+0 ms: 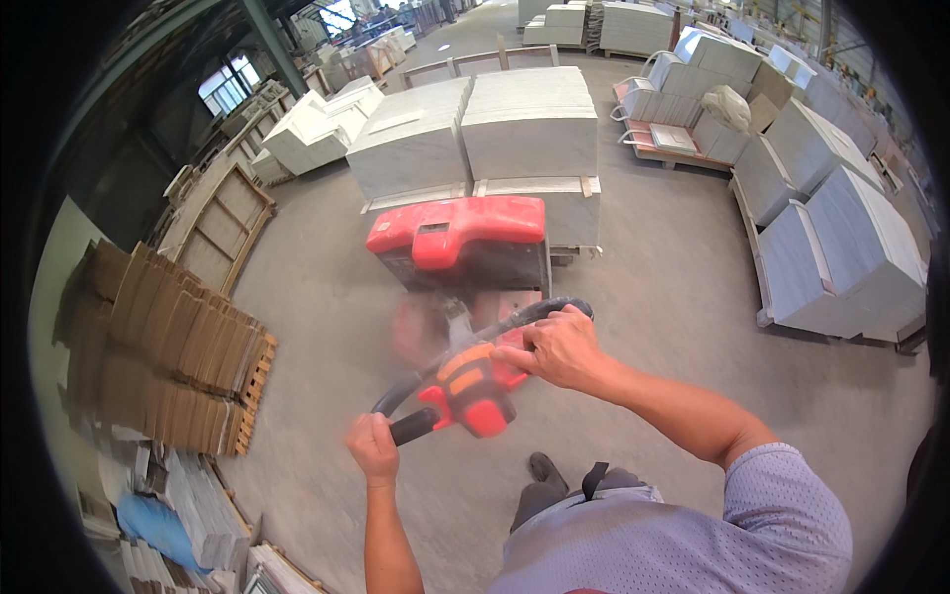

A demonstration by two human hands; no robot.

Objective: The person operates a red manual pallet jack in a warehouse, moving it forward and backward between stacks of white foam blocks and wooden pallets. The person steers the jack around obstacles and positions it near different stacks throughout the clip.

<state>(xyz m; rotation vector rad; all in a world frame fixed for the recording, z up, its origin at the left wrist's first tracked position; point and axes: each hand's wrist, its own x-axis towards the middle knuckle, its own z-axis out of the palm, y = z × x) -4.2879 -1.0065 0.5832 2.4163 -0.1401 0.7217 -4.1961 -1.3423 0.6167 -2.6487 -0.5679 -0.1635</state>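
A red and black electric pallet truck stands in front of me. Its control handle tilts toward me, with a black curved bar and a red and orange head, slightly blurred. My left hand is closed round the black grip at the handle's left end. At the right end my right hand is wrapped over the grip, its thumb reaching toward the orange controls. Beyond the truck, and close against it, sit two stacks of pale stone slabs; the truck's forks are hidden.
Flattened brown cardboard is piled on a wooden pallet at left, near a wooden crate frame. White slab stacks line the right side. A blue bag lies among slabs at lower left. Grey concrete floor lies between the rows.
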